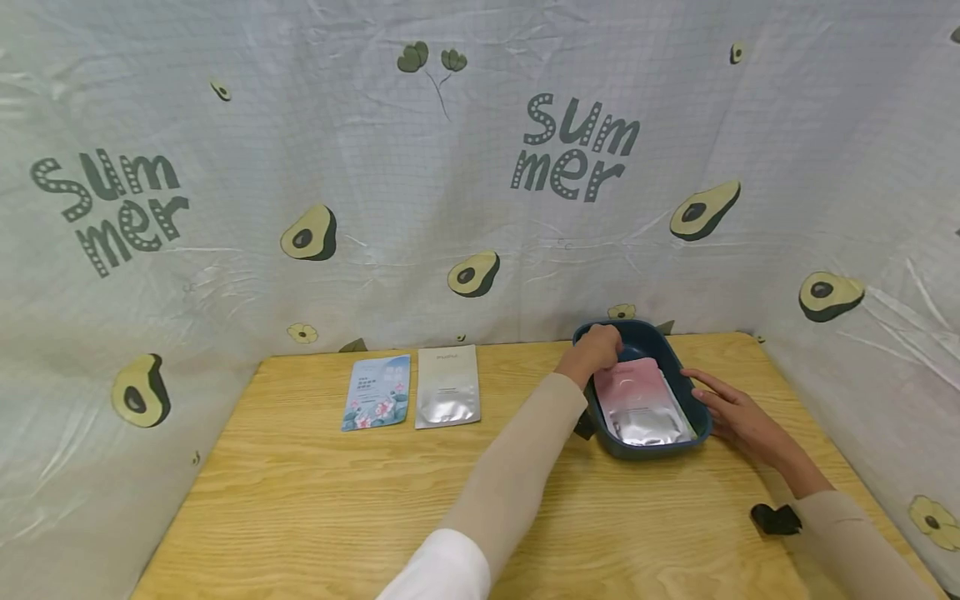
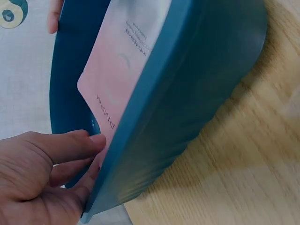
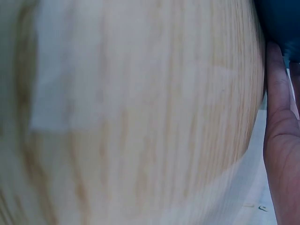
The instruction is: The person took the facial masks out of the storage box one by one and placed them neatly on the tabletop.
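A pink and silver sheet mask packet (image 1: 643, 402) lies in a dark blue plastic bin (image 1: 651, 452) at the right of the table. My left hand (image 1: 597, 350) reaches over the bin's left rim. In the left wrist view, its thumb and fingers pinch the packet's corner by the "PMPM" lettering. On the bin's right side, my right hand (image 1: 750, 421) rests its extended fingers on the rim and outer wall. The right wrist view shows its thumb side (image 3: 281, 122) against the blue wall. Beneath the pink packet, another packet's pale edge shows at the right.
A blue floral mask packet (image 1: 377, 393) and a cream and silver one (image 1: 447, 387) lie side by side at the back left of the wooden table (image 1: 315, 517). A printed cloth (image 1: 405, 183) hangs behind the table and along both sides.
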